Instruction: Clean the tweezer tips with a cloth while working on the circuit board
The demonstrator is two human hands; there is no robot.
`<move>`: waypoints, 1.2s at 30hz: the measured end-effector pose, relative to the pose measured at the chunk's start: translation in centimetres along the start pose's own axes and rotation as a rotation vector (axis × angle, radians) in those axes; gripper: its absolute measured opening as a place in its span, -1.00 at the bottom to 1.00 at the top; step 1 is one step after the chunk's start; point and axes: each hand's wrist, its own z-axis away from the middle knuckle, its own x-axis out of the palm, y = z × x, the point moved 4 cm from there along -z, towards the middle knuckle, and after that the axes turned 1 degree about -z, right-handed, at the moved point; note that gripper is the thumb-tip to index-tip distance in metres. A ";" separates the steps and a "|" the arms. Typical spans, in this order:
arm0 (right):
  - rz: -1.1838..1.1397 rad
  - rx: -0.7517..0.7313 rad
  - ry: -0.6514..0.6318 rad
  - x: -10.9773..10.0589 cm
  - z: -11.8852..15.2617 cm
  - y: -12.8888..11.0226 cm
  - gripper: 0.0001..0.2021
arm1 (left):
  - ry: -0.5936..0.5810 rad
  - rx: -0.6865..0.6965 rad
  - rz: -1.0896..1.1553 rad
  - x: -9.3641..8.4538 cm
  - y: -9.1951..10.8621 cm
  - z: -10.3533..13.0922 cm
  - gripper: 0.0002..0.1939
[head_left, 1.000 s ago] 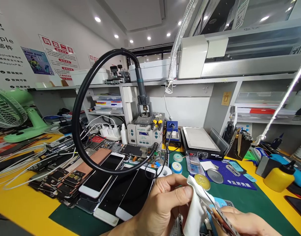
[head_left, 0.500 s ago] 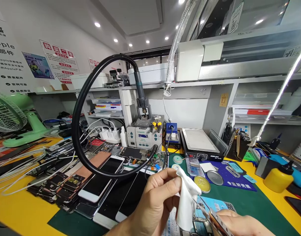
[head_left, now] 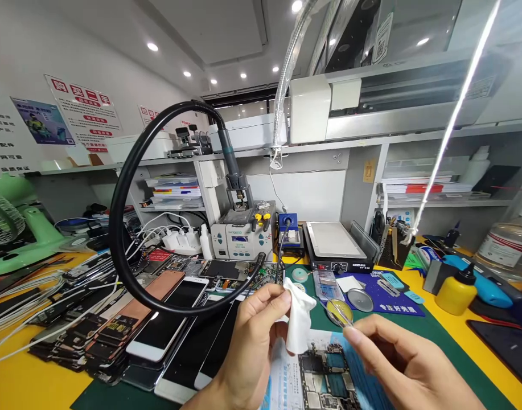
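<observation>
Fingers (head_left: 272,297) of our left hand (head_left: 250,341) pinch the white wipe (head_left: 298,322); right hand (head_left: 397,361) pinches thin tweezers (head_left: 341,315). Wiping step; next needs tip pressed into cloth.

Left hand (head_left: 252,341) is pinching a white wipe (head_left: 298,322) between thumb and fingers, right hand (head_left: 397,364) is pinching thin tweezers (head_left: 341,317) just beside it, both over a printed circuit-board sheet (head_left: 324,376) on the green mat (head_left: 440,347) at the bench's near edge. Stack of phones (head_left: 171,324) toward the left, yellow bottle (head_left: 456,291) near the right edge, hot-air station (head_left: 239,236) at the back with its black hose (head_left: 119,210) looping.
</observation>
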 end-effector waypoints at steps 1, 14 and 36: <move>0.101 -0.099 0.032 -0.2 0.1 0.0 -0.66 | 0.006 0.005 -0.022 0.0 0.0 0.0 -0.80; 0.523 -0.581 0.251 -0.7 0.5 0.5 -0.82 | -0.005 -0.018 -0.189 0.7 -1.2 0.4 -0.63; 0.275 -0.306 0.161 -0.3 1.1 0.7 -0.56 | -0.078 0.033 -0.280 0.9 -0.2 0.8 -0.67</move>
